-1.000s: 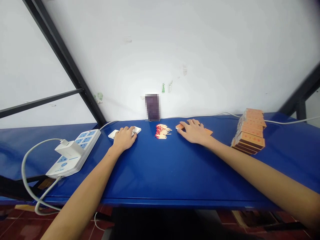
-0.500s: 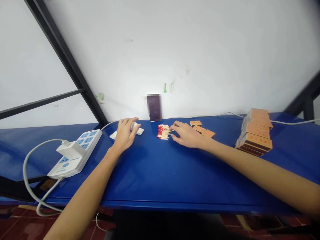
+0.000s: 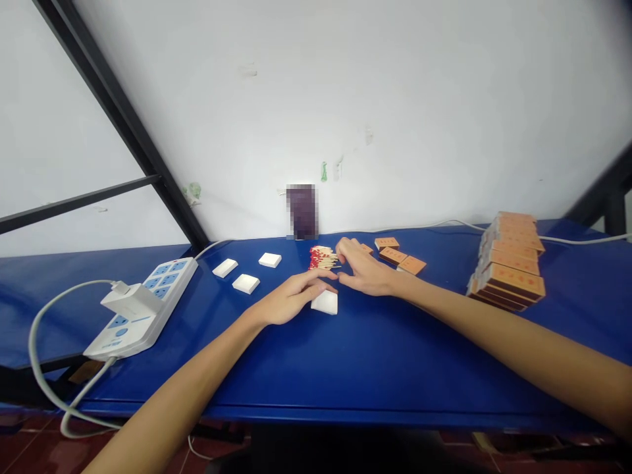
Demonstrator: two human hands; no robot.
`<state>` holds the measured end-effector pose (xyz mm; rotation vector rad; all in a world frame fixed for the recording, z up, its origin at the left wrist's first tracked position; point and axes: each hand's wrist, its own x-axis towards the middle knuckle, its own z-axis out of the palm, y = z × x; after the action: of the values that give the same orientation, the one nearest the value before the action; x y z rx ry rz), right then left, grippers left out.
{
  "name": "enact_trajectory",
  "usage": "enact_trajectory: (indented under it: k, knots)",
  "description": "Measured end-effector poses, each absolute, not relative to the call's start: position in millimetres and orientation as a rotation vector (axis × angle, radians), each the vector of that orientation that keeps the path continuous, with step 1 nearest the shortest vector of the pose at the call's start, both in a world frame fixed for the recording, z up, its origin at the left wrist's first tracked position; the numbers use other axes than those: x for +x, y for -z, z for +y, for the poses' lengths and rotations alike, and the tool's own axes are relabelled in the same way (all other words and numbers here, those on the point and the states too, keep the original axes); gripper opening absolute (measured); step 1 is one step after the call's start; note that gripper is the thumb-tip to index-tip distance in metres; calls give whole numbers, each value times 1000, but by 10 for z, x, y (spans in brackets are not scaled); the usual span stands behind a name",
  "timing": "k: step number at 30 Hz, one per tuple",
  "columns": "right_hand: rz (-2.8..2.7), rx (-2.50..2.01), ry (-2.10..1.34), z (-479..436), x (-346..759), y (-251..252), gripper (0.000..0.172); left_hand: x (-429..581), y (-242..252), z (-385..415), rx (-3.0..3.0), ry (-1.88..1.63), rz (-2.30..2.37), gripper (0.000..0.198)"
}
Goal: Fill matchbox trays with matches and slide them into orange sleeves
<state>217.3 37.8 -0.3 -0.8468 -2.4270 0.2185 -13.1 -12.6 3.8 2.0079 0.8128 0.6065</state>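
My left hand (image 3: 289,297) reaches in from the left, with thumb and fingers closed on a small white matchbox tray (image 3: 324,303) just in front of the match pile. The red-headed matches (image 3: 322,258) lie in a loose heap, heads toward the left. At their bare ends is my right hand (image 3: 364,268), its fingers curved and the thumb apart from the forefinger. I see no match lifted in it. Three more white trays (image 3: 245,284) lie on the blue table left of the heap. Several orange matchbox sleeves (image 3: 394,255) lie behind and beside my right hand, partly hidden by it.
A tall stack of orange matchboxes (image 3: 513,263) stands at the right. On the left lies a white power strip (image 3: 148,316) with a plugged-in adapter and a looping cable. A dark pixelated object (image 3: 303,212) leans against the wall. Black metal posts (image 3: 123,125) frame the table.
My left hand has moved right and nearer from the white trays, and now has one tray beside the matches. My right hand has stayed by the match ends.
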Motion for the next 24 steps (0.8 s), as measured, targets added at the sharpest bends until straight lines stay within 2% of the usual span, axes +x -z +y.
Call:
enact_trajectory:
  k: [4,8,13,18,24]
  knots:
    - [-2392,-873,-268,317,2120,26,20,-144,11,-76,2320,-665,882,31]
    - [-2451,-826,-245,273,2090,69,11,-214,50,1,2519,-785,1071,32]
    - [-2456,-858,-260,294,2141,52,7,-380,55,98,2635,-653,1234,27]
    - [-2442,-709,-343,280,2184,3,20,-436,87,147,2601,-600,1292,26]
    - [-2482,-831,-90,302,2125,123,22,-423,120,170,2596,-594,1305,27]
